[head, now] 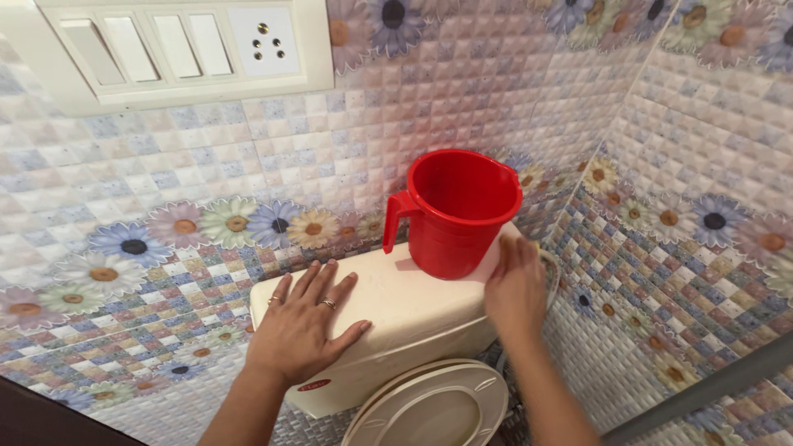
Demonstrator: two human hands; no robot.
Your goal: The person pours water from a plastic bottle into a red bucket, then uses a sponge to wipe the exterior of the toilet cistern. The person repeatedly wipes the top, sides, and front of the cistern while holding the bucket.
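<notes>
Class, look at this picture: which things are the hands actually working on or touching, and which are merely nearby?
In hand:
- left hand, flat on the cream cistern lid
- right hand, at the lid's far end beside the red mug

Merely nearby:
- raised toilet seat lid
- wall switch panel
- flowered wall tiles

red mug (457,213) blocking cistern lid (388,297) right half, bare lid between hands, tiled wall (248,165) close behind

toilet lid (434,409): cut off by bottom edge | switch panel (178,49): top cropped | right hand (514,289): fingertips blurred
</notes>
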